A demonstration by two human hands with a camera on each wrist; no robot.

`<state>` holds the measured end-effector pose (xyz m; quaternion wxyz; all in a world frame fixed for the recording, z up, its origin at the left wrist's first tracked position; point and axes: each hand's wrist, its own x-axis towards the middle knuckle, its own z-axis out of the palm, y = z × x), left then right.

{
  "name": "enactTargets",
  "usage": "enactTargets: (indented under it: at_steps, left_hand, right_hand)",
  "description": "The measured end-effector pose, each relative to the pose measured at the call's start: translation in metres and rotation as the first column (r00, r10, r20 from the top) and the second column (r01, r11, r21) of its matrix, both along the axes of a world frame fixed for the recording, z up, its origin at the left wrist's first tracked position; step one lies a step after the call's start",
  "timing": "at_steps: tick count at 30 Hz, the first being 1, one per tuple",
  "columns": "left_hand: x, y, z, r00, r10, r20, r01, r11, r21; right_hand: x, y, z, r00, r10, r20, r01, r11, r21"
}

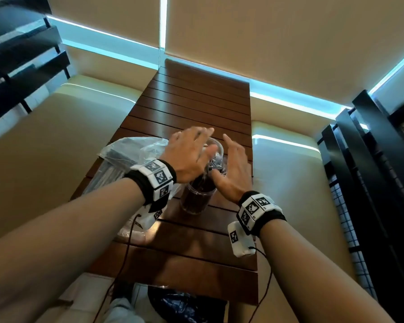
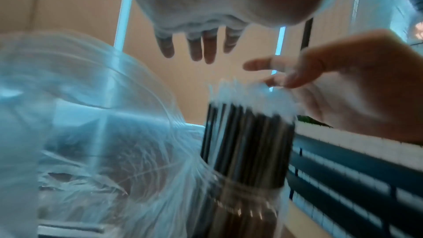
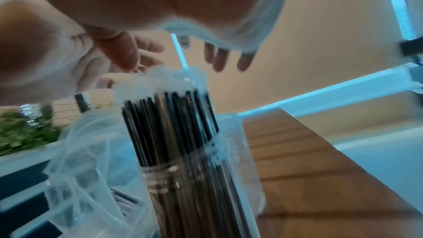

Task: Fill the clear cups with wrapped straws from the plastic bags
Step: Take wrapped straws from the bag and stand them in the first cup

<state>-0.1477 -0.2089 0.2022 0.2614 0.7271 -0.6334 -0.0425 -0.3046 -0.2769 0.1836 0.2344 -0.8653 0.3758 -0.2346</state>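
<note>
Both hands, left (image 1: 191, 155) and right (image 1: 231, 169), hover spread, holding nothing, over a cup (image 1: 197, 197) packed with straws (image 3: 169, 124); bag (image 1: 124, 155) holds more.

Cup (image 1: 197, 194) stands upright on counter (image 1: 196, 108), approx. centre across its width, nearer the person's end. Straws (image 3: 169, 124) packed upright in cup, tops projecting above rim. Plastic bag (image 1: 124, 155) lies on counter immed. left of cup, touching it in right wrist view; more straws inside bag. Left hand (image 1: 189, 152) over cup's left side, right hand (image 1: 231, 169) at cup's right side; cup btwn the two. Benches flank counter left & right.
</note>
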Motion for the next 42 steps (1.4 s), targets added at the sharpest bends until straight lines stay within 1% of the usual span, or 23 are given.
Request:
enactTargets:
  at_steps: [1,2,3,4,5,6,7,8,9,10,11,13,15,17,20,22,25,27,31,33,38,40,42]
  left_hand:
    - [0.012,0.002,0.007,0.997,0.072,-0.018,-0.073,0.996,-0.049]
    - [0.024,0.005,0.012,0.989,0.146,-0.016,-0.146,0.989,-0.032]
    - [0.036,0.008,0.014,0.977,0.213,0.024,-0.214,0.976,0.044]
    - [0.046,0.012,0.014,0.959,0.265,0.098,-0.277,0.950,0.144]
    - [0.057,0.016,0.011,0.939,0.297,0.174,-0.334,0.911,0.242]
    - [0.065,0.020,0.005,0.919,0.321,0.228,-0.382,0.866,0.322]
    - [0.072,0.025,-0.002,0.908,0.343,0.240,-0.413,0.827,0.380]
    - [0.078,0.030,-0.009,0.905,0.368,0.214,-0.425,0.806,0.412]
    - [0.082,0.034,-0.014,0.905,0.390,0.170,-0.425,0.803,0.418]
    - [0.087,0.038,-0.018,0.908,0.400,0.125,-0.414,0.812,0.410]
    - [0.091,0.041,-0.020,0.915,0.395,0.082,-0.394,0.831,0.391]
    - [0.096,0.047,-0.020,0.927,0.375,0.007,-0.357,0.877,0.322]
    - [0.102,0.050,-0.019,0.934,0.357,-0.026,-0.338,0.904,0.263]
    - [0.109,0.051,-0.018,0.942,0.334,-0.041,-0.317,0.921,0.225]
    - [0.121,0.054,-0.016,0.954,0.286,-0.086,-0.265,0.944,0.198]
    - [0.126,0.056,-0.015,0.958,0.263,-0.117,-0.237,0.951,0.199]
    - [0.130,0.058,-0.015,0.962,0.223,-0.156,-0.191,0.962,0.194]
    - [0.132,0.058,-0.016,0.960,0.197,-0.200,-0.161,0.970,0.180]
    - [0.132,0.053,-0.015,0.954,0.126,-0.272,-0.094,0.987,0.128]
    - [0.131,0.051,-0.012,0.954,0.099,-0.284,-0.070,0.992,0.109]
    - [0.137,0.042,-0.005,0.973,0.026,-0.230,-0.020,0.999,0.028]
    - [0.140,0.036,-0.004,0.991,0.013,-0.137,-0.003,0.997,0.079]
    - [0.143,0.032,-0.007,0.999,0.039,0.003,-0.039,0.983,0.181]
  right_hand:
    - [0.007,0.003,0.010,1.000,-0.013,0.008,0.014,0.991,-0.133]
    - [0.016,0.006,0.020,0.999,-0.015,0.033,0.023,0.963,-0.268]
    - [0.027,0.010,0.028,0.998,0.004,0.060,0.019,0.925,-0.378]
    - [0.040,0.015,0.036,0.997,0.050,0.064,-0.017,0.897,-0.441]
    - [0.055,0.021,0.041,0.992,0.121,0.030,-0.097,0.896,-0.434]
    - [0.069,0.027,0.044,0.979,0.197,-0.054,-0.203,0.909,-0.365]
    - [0.083,0.034,0.045,0.947,0.257,-0.192,-0.303,0.913,-0.273]
    - [0.096,0.039,0.040,0.888,0.295,-0.351,-0.376,0.908,-0.186]
    - [0.107,0.044,0.033,0.819,0.319,-0.476,-0.417,0.902,-0.113]
    - [0.118,0.049,0.024,0.767,0.337,-0.546,-0.437,0.897,-0.060]
    - [0.127,0.053,0.015,0.740,0.353,-0.573,-0.448,0.894,-0.028]
    - [0.144,0.057,-0.008,0.741,0.361,-0.566,-0.423,0.906,0.025]
    - [0.157,0.060,-0.027,0.782,0.291,-0.551,-0.298,0.951,0.080]
    - [0.164,0.064,-0.036,0.799,0.233,-0.554,-0.172,0.972,0.160]
    - [0.173,0.066,-0.046,0.794,0.266,-0.546,-0.093,0.942,0.324]
    - [0.179,0.066,-0.050,0.786,0.274,-0.554,-0.044,0.919,0.392]
    - [0.187,0.067,-0.058,0.750,0.236,-0.618,-0.005,0.936,0.352]
    - [0.191,0.069,-0.059,0.743,0.216,-0.634,0.009,0.943,0.332]
    - [0.194,0.068,-0.058,0.786,0.175,-0.593,0.029,0.947,0.319]
    - [0.195,0.067,-0.056,0.795,0.173,-0.581,0.004,0.957,0.291]
    - [0.201,0.053,-0.032,0.801,0.211,-0.560,-0.014,0.942,0.335]
    - [0.207,0.043,-0.022,0.789,0.256,-0.559,-0.038,0.928,0.372]
    - [0.210,0.039,-0.012,0.715,0.303,-0.630,-0.058,0.924,0.379]
